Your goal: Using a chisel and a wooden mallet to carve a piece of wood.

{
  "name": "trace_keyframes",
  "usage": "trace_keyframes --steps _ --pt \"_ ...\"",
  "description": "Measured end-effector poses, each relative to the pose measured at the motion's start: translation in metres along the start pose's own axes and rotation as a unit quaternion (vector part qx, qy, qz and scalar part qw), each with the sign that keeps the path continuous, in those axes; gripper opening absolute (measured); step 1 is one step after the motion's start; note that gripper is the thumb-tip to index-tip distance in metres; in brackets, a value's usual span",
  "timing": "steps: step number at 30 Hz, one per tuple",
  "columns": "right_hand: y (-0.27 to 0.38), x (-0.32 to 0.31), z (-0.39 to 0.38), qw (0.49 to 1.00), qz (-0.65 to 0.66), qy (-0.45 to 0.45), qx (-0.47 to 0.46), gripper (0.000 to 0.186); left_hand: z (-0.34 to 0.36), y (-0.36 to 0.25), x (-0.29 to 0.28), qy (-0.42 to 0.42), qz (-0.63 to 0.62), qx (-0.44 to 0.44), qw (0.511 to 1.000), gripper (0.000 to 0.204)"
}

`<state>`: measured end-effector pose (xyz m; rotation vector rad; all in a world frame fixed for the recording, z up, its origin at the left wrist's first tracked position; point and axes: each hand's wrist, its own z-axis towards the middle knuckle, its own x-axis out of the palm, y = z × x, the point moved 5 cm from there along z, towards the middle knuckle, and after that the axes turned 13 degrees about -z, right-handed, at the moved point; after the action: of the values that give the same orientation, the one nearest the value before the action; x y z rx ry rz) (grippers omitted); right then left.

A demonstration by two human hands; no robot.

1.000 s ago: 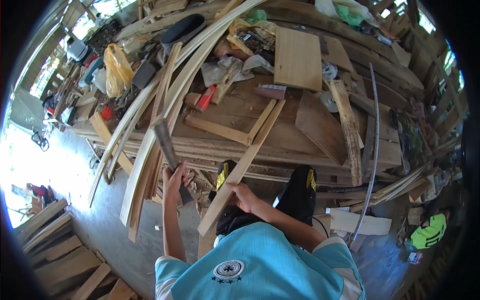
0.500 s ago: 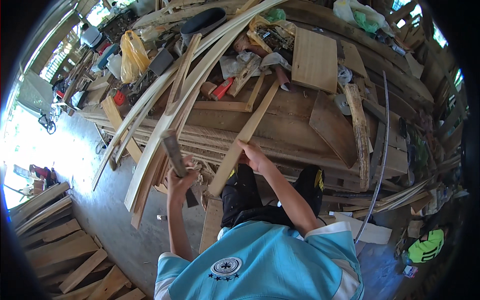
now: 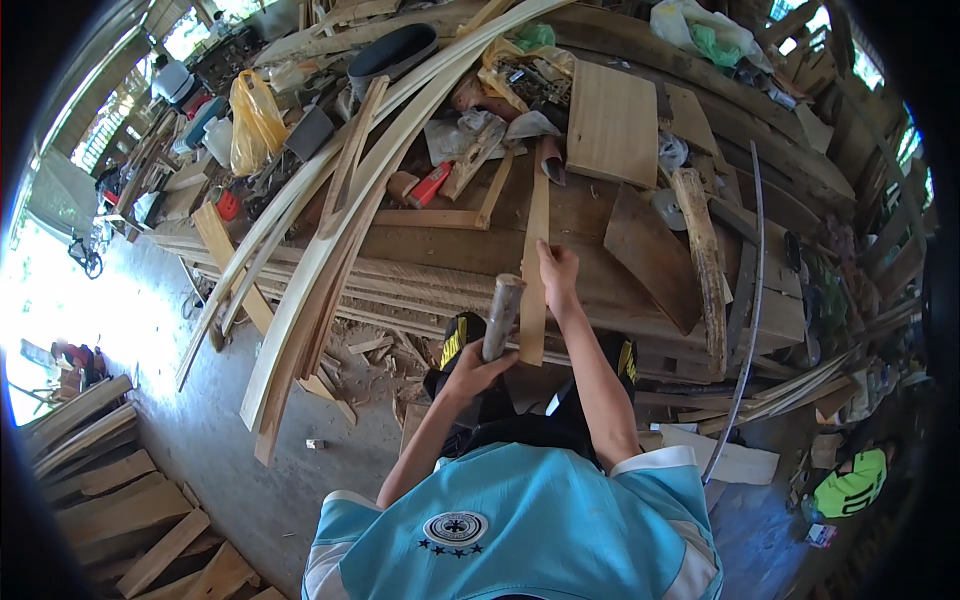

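My left hand (image 3: pixel 478 368) grips an upright grey tool handle (image 3: pixel 501 305) with a round top; whatever continues below the fingers is hidden. My right hand (image 3: pixel 556 268) is closed on a long, flat wooden strip (image 3: pixel 532 322), which runs from the rear of the bench down toward my lap, just right of the handle. Behind the hands, a joined wooden corner piece (image 3: pixel 450 218), a red object (image 3: pixel 430 186) and a dark wooden panel (image 3: pixel 650 262) lie on the bench.
Long pale planks (image 3: pixel 290 330) overhang the bench's left side. A rough stick (image 3: pixel 700 270) and a thin bent rod (image 3: pixel 755 270) lie at the right. Yellow bags (image 3: pixel 255 120) sit among clutter. Stacked boards (image 3: pixel 120 500) stand lower left; a bright green garment (image 3: pixel 850 480) is lower right.
My left hand has moved rightward with the tool, close to the strip. My right hand has moved up and right along with the strip, which now stands more vertical in view.
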<state>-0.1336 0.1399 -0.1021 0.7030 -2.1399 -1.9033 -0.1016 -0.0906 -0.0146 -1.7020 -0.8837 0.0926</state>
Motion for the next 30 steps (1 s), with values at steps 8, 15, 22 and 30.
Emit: trace_keyframes --steps 8,15,22,30 --pt "0.057 0.006 0.002 0.98 -0.166 -0.064 -0.089 0.038 0.019 -0.054 -0.023 -0.113 0.096 0.173 0.974 0.025" --pt "0.089 -0.019 0.014 0.892 -0.435 0.001 -0.12 0.035 -0.012 -0.13 -0.04 -0.132 -0.085 0.243 0.957 0.015" --pt "0.107 -0.072 -0.079 0.839 -0.458 0.002 -0.294 0.059 0.045 -0.216 0.0 0.02 -0.311 0.386 0.868 0.017" --pt "0.033 -0.082 -0.149 0.942 -0.249 0.123 -0.188 0.068 0.147 -0.211 0.031 0.117 -0.438 0.223 0.863 0.025"
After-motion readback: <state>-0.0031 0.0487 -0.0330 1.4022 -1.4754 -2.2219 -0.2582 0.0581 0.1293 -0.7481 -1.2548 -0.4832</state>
